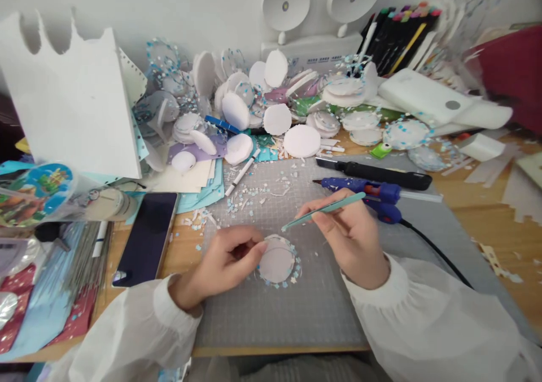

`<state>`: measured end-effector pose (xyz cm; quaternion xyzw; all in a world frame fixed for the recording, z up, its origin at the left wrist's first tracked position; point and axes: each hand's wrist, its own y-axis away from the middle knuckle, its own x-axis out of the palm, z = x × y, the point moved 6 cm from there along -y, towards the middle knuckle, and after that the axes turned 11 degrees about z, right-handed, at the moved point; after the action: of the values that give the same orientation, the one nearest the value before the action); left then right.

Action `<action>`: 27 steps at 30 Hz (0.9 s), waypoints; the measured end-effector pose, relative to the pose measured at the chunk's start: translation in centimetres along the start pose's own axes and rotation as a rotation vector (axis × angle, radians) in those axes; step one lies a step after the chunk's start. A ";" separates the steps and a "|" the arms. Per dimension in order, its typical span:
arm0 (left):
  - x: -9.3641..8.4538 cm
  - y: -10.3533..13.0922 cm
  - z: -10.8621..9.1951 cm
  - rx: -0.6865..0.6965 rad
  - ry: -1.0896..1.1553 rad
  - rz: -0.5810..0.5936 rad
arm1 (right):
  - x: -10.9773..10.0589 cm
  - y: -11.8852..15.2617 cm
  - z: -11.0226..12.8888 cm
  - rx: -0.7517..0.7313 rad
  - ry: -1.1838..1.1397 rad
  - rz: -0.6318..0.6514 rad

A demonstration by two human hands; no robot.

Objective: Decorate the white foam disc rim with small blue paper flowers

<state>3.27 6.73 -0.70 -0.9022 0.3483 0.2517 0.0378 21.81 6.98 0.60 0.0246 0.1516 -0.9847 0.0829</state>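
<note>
A white round disc [276, 262], edged with small blue and white paper bits, lies on the grey cutting mat [271, 320]. My left hand [232, 258] is closed at the disc's upper left edge, thumb and fingertips pinching its rim. Above and to the right, my right hand [345, 232] grips green tweezers [334, 203] between thumb and fingers. The tweezers' tips point down left, just over the disc's top edge, with a tiny pale bit at them. Beyond that hand lies a blue glue gun [359, 189].
A black utility knife [376, 172] lies behind the glue gun. White discs [302, 140] and paper scraps pile up at the back. A phone [146, 238] lies left of the mat, near a clear cup [46, 193]. A black cord [436, 255] runs down the right side.
</note>
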 end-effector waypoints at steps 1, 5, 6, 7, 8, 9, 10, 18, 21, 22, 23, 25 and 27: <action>0.0 0.0 0.0 -0.001 0.000 -0.004 | 0.1 0.1 0.0 0.006 0.002 0.016; 0.0 0.0 0.0 0.010 -0.015 -0.011 | 0.6 0.3 -0.2 0.014 0.009 0.072; 0.0 0.0 0.0 0.015 -0.016 -0.010 | 0.7 0.3 -0.2 0.016 0.015 0.080; 0.0 0.0 0.0 0.018 -0.016 -0.007 | 0.8 0.3 -0.3 0.020 0.021 0.087; 0.1 0.0 0.0 0.019 -0.013 -0.006 | 0.9 0.3 -0.3 0.023 0.026 0.093; 0.1 0.0 0.1 0.020 -0.011 -0.006 | 1.0 0.4 -0.3 0.027 0.028 0.097; 0.1 0.1 0.1 0.021 -0.009 -0.006 | 1.1 0.4 -0.4 0.029 0.028 0.102; 0.1 0.2 -0.3 0.070 -0.041 0.003 | 1.3 0.4 -0.6 0.037 0.073 0.123; 0.1 0.2 -0.3 0.073 -0.045 0.004 | 1.3 0.4 -0.6 0.039 0.074 0.125; 0.1 0.2 -0.3 0.072 -0.044 0.003 | 1.3 0.4 -0.6 0.040 0.075 0.127; 0.2 0.2 -0.3 0.068 -0.043 0.004 | 1.4 0.4 -0.6 0.041 0.075 0.128; 0.2 0.2 -0.2 0.064 -0.046 0.005 | 1.4 0.5 -0.7 0.045 0.070 0.131; 0.2 0.2 -0.1 0.062 -0.054 0.005 | 1.4 0.5 -0.7 0.045 0.067 0.131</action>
<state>3.33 6.40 -0.68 -0.8926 0.3569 0.2650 0.0747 20.57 6.50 -0.30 0.0693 0.1303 -0.9789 0.1413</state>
